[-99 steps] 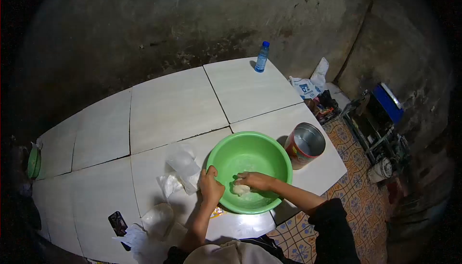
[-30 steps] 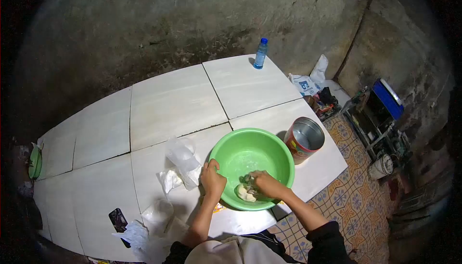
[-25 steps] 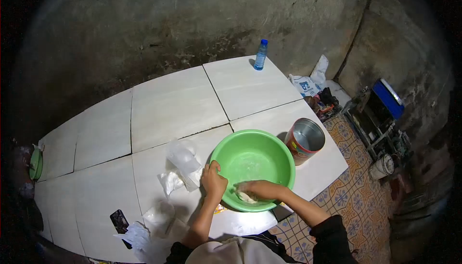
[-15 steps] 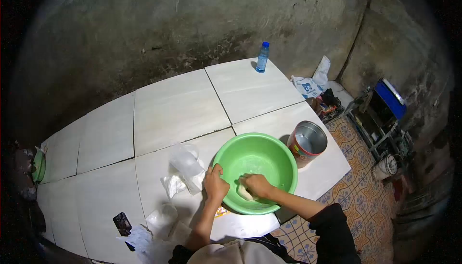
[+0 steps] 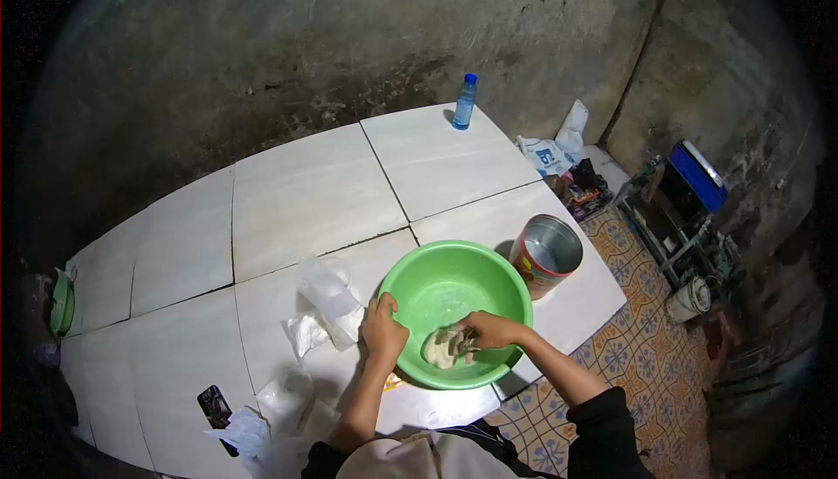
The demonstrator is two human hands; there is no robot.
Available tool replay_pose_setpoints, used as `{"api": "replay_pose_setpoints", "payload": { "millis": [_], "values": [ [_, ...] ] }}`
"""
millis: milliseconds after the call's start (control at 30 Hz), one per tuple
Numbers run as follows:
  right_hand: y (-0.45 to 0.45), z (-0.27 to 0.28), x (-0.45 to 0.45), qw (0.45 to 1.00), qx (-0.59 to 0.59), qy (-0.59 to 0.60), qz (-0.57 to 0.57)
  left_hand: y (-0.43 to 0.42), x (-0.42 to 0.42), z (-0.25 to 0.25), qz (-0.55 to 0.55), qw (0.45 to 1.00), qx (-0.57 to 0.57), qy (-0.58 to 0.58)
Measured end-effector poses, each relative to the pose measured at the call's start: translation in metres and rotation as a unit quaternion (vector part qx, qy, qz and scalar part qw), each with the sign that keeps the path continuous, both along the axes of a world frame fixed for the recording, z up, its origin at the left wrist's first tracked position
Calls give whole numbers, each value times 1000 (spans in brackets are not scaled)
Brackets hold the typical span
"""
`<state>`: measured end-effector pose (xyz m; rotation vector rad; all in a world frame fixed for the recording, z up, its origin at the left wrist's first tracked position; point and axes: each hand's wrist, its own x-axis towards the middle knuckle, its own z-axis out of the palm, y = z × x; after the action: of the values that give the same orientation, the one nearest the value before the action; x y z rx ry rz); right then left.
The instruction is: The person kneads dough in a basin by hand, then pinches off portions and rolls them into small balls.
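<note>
Head camera: right hand right on the pale lump, left hand clamped to the basin

And we're looking down into a round, bright green plastic basin (image 5: 445, 282), where a pale, soft, dough-like lump (image 5: 439, 351) sits low on the floor of the bowl, over at the side nearest the person. The right hand (image 5: 493, 330) reaches in across the right rim, and here's the relation that matters: the lump lies just left of those fingers and slightly nearer the body, touching them. The right hand is clearly the nearer of the two! Its fingers are bent down and in at the lump's right side, but blur hides whether they pinch any of it, so no call on a full grip.

Over on the left, the left hand (image 5: 384, 333) is closed around the basin's rim, outside the bowl and apart from the lump. As for a long axis, the lump barely offers one: it's squat, uneven, cream-white, smooth on its left side and ragged where the fingers meet it. Pale smears mark the green floor beyond it.

Just beside the basin, to the right, stands an open red metal tin (image 5: 543, 261) with a silvery inside. Off to the left, clear plastic bags with white contents (image 5: 307, 333) lie near the left hand on the white tiled table (image 5: 305, 208).
</note>
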<state>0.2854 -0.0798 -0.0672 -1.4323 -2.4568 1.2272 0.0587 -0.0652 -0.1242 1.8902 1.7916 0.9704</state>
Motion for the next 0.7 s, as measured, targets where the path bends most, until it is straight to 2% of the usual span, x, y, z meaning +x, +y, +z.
{"api": "replay_pose_setpoints", "payload": {
  "millis": [33,67,100,167,200,233,300,433,500,567,633,700],
  "values": [
    [-1,10,-3,993,-111,-40,-16,0,-1,0,-9,1000,9,-4],
    [0,-16,6,998,35,-16,42,1,-3,-6,-13,1000,10,4],
    [-3,-30,5,998,34,-16,43,-1,-3,-6,-12,1000,9,4],
    [-9,-49,0,956,256,11,146,-2,-1,-2,-2,999,32,-27],
    [-11,-64,-7,966,211,22,151,-3,0,-2,5,999,9,-50],
    [-14,-71,-16,951,254,-41,169,-4,2,2,5,999,10,-49],
    [-9,-76,-26,946,254,-64,189,-5,3,8,8,993,12,-116],
    [-7,-74,-37,944,254,-93,191,-2,2,-1,-4,993,4,-116],
    [-4,-76,-40,947,262,-74,169,-3,0,8,-11,995,-20,-92],
    [0,-80,-47,948,266,-81,156,-4,1,10,-8,992,-29,-119],
    [3,-90,-57,957,272,-91,52,-2,2,12,-11,992,-22,-127],
    [11,-91,-63,960,273,-53,31,-3,0,15,-3,993,-68,-96]
  ]
}}
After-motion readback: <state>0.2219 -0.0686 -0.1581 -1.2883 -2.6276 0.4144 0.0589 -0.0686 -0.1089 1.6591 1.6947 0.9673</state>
